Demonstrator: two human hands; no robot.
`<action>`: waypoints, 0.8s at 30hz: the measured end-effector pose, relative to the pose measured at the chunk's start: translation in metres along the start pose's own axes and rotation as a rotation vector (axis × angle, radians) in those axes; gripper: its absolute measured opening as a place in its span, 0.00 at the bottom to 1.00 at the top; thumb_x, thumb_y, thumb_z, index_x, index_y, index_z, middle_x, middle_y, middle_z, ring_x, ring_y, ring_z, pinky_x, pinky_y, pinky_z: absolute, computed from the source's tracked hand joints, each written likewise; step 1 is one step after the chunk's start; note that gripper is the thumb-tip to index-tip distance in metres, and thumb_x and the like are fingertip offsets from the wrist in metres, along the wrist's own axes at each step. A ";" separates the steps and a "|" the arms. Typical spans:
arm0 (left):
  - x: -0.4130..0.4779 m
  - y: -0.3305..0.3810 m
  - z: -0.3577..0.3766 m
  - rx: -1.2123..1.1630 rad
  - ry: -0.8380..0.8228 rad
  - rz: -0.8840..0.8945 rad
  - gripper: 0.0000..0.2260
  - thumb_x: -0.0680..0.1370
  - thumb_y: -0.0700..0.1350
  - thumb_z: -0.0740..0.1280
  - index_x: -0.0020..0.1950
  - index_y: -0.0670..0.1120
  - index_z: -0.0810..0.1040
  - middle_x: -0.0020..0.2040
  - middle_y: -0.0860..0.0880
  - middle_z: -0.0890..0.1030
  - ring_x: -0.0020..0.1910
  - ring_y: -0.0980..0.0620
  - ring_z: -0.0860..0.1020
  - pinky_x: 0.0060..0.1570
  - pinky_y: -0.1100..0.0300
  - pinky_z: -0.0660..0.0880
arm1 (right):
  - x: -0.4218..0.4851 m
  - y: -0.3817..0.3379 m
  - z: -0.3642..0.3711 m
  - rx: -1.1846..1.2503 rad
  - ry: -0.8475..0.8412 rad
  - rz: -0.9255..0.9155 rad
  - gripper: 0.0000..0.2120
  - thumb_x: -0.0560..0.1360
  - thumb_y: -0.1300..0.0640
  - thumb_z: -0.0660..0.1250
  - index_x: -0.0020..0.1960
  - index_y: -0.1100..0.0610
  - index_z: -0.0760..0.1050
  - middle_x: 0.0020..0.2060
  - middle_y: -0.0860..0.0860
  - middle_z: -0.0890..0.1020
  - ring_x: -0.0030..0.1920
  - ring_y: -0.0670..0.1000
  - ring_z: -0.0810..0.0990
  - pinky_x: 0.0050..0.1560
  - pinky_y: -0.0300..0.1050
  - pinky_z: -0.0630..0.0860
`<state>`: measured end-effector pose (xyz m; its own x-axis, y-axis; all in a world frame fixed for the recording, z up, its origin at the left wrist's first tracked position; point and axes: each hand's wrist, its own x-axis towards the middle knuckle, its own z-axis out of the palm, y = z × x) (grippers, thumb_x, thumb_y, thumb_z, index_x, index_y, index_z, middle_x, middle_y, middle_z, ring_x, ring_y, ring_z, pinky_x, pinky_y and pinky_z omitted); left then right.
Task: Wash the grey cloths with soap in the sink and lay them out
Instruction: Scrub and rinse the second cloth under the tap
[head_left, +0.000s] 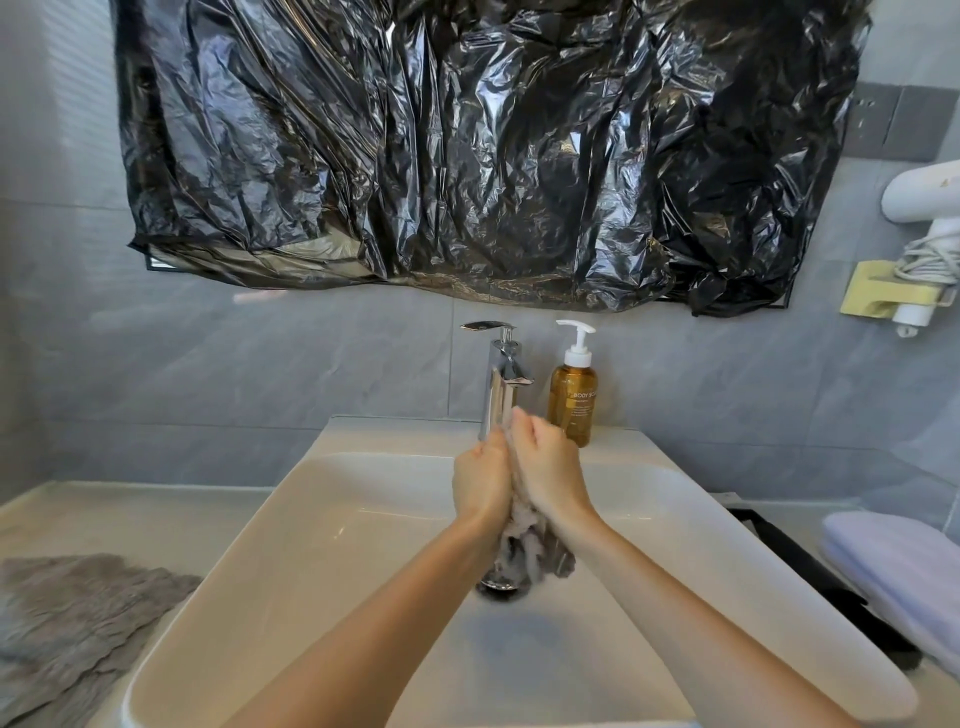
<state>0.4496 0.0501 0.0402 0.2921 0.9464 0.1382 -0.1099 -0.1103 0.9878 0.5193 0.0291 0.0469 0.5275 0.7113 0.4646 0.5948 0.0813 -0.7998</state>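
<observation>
Grey fabric shows between our two hands: a bunched cloth (524, 545), squeezed over the white sink (322, 545). Our left hand (480, 480) and right hand (550, 467) are pressed together, fingers curled round the cloth, just in front of the chrome tap (501, 384). The loose end of the cloth hangs below our wrists, just above the drain (501, 588). We cannot tell whether water is running. An amber pump bottle of soap (573, 405) stands on the sink's back ledge, beside the tap. A second grey cloth (67, 618) lies spread flat on the counter left of the sink. A folded pale lilac towel (893, 566) rests on the right. Crinkled black plastic sheeting (467, 156) covers the wall above.
</observation>
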 end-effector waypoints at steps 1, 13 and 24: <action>-0.004 0.000 0.004 0.012 -0.017 0.018 0.16 0.82 0.50 0.58 0.39 0.45 0.77 0.35 0.49 0.78 0.35 0.52 0.76 0.34 0.62 0.73 | 0.005 0.000 -0.003 0.009 0.049 0.032 0.20 0.83 0.49 0.52 0.40 0.55 0.74 0.35 0.51 0.78 0.41 0.53 0.77 0.42 0.44 0.69; -0.006 0.014 -0.004 0.120 0.146 0.058 0.20 0.82 0.51 0.56 0.33 0.44 0.72 0.31 0.49 0.75 0.32 0.53 0.72 0.33 0.59 0.66 | -0.005 0.001 0.005 -0.027 -0.039 0.018 0.18 0.83 0.48 0.52 0.43 0.56 0.74 0.40 0.52 0.80 0.44 0.54 0.79 0.43 0.48 0.72; -0.001 0.021 -0.006 0.078 0.193 0.119 0.22 0.82 0.51 0.57 0.29 0.45 0.66 0.27 0.50 0.71 0.32 0.49 0.69 0.34 0.56 0.64 | -0.014 0.006 0.005 -0.078 -0.120 -0.149 0.15 0.83 0.50 0.54 0.45 0.52 0.75 0.40 0.48 0.80 0.43 0.50 0.79 0.40 0.43 0.73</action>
<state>0.4415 0.0486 0.0602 0.0938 0.9649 0.2452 -0.0564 -0.2408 0.9689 0.5126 0.0227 0.0338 0.3570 0.7736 0.5235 0.7086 0.1408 -0.6914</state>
